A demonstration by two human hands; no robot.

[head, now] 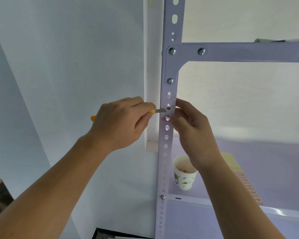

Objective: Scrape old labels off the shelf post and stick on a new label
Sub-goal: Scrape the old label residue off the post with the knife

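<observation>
left grip (pixel 121 120): closed around a yellow-handled knife (pixel 153 111), blade tip touching the post (pixel 168 107)
right grip (pixel 190 125): fingers pinched narrow on the post's right edge, level with the blade
labels (pixel 170 100): reddish scraps on the post, just above and below the blade
cup (pixel 184 173): paper, on the shelf (pixel 274 161) below the right wrist, scraps inside
sheet (pixel 245 183): lies on the shelf right of the cup

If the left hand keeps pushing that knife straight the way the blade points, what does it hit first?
The left hand aims the knife rightward; its tip already seems to meet the shelf post at the label residue. Just past the post are the right hand's fingertips, though depth is unclear.
</observation>
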